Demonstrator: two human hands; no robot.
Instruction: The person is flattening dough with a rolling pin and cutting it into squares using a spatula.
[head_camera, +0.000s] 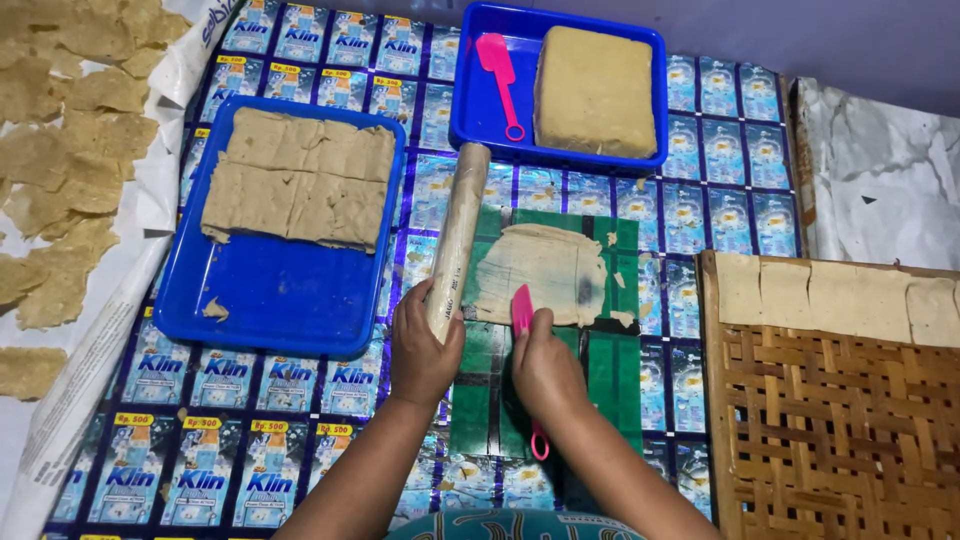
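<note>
The left hand (424, 350) is clamped on a stiff wooden rolling pin's (458, 235) near end, the right hand (545, 370) on a pink scraper (522, 308) at six o'clock of the soft, tearable dough sheet (540, 272).

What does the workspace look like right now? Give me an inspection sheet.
Surface: mat of printed blue sachet wrappers with a green board on top.
Job's things: flattened dough sheet lies on the board; wooden rolling pin; pink scraper.
Clutter: blue tray of cut sheets; blue tray holding a dough block and a pink spatula; woven rack with squares along its top edge; thin pieces on white sheet.
Grippers: left hand grips the pin's near end; right hand holds the scraper at the sheet's near edge.
Cables: nothing seen.
Surroundings: crinkled white sheeting.
</note>
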